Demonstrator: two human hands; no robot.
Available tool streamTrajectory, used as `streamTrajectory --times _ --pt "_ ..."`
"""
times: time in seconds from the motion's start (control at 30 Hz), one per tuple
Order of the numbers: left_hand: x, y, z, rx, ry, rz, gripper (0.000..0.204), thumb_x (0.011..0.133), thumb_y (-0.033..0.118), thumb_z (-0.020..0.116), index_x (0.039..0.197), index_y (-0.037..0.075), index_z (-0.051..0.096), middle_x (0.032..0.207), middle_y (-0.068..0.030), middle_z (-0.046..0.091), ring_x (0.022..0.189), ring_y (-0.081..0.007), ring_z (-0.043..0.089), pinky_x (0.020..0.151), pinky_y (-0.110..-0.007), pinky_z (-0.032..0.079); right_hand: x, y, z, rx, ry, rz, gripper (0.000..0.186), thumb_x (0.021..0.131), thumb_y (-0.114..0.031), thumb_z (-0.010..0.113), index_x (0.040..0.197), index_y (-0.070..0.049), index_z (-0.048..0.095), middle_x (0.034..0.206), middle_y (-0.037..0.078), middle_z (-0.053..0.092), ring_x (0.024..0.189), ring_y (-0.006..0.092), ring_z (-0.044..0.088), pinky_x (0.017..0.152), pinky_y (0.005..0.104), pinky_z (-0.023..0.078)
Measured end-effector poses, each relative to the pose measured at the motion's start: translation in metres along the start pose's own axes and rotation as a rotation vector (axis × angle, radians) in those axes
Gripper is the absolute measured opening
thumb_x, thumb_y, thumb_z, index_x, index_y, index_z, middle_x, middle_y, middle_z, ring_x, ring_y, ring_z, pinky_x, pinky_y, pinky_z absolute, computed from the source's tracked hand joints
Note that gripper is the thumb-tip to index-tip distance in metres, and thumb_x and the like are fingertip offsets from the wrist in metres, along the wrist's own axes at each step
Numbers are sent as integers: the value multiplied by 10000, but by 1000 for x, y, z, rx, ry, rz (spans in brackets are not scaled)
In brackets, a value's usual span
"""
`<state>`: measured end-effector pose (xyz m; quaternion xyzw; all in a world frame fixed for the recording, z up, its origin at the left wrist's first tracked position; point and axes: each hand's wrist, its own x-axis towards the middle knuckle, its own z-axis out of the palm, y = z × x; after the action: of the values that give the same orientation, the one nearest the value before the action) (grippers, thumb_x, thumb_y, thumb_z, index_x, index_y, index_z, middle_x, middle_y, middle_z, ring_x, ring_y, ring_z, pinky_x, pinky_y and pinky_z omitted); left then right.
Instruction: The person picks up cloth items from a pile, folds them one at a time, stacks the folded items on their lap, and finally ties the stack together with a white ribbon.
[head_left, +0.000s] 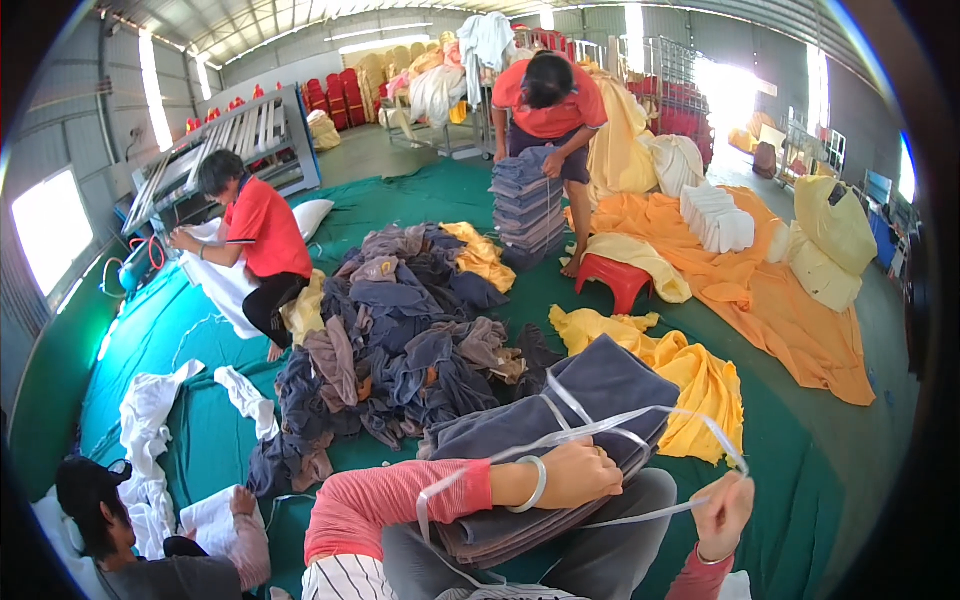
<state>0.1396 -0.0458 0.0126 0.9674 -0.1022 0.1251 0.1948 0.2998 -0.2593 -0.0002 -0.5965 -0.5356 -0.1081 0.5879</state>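
Across my lap lies a thick stack of folded dark grey cloths [615, 385], with white flat strapping [690, 411] crossed over its top. My left hand [572, 472] is closed in a fist against the top of the stack; what its fingers hold is hidden. A loop of the strapping passes over my left sleeve. Off the stack's right side, my right hand [722, 512] is closed in a pinch on the strapping, and one length runs taut from it back toward the stack.
A large heap of loose dark cloths [400, 310] lies ahead on the green floor sheet [790, 490]. Yellow cloth [700, 390] spreads beside my stack. A red stool [617, 283] stands beyond. Three other people work nearby, one bending over a tied cloth stack [527, 210].
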Motion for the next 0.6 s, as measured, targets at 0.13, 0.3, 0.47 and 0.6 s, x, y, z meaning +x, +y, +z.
streamTrajectory --times 0.13,0.3,0.47,0.6 --pt "2 -7 5 -19 0 8 232 872 259 519 783 69 621 783 -73 639 761 -238 608 725 -329 434 53 -13 -5 1234 -261 137 282 988 -239 318 917 -32 496 616 14 433 486 135 412 431 247 315" --pt "5 -2 1 181 -1 -7 267 863 304 526 721 93 607 712 -66 623 735 -230 611 683 -350 414 66 -16 19 1007 541 542 277 987 -269 340 908 -61 505 552 4 431 409 66 347 384 218 287" --pt "-12 -11 3 157 80 -40 246 867 296 532 732 113 627 751 -24 623 735 -186 583 685 -321 388 110 -53 22 1392 27 312 244 981 -231 331 838 -78 456 672 38 565 483 119 474 436 274 401" --pt "1 -3 5 109 92 -5 208 861 277 552 754 116 629 735 -16 611 720 -179 569 693 -321 371 137 -64 -6 1510 -425 93 312 999 -219 237 813 -82 447 424 3 456 376 110 416 415 268 392"
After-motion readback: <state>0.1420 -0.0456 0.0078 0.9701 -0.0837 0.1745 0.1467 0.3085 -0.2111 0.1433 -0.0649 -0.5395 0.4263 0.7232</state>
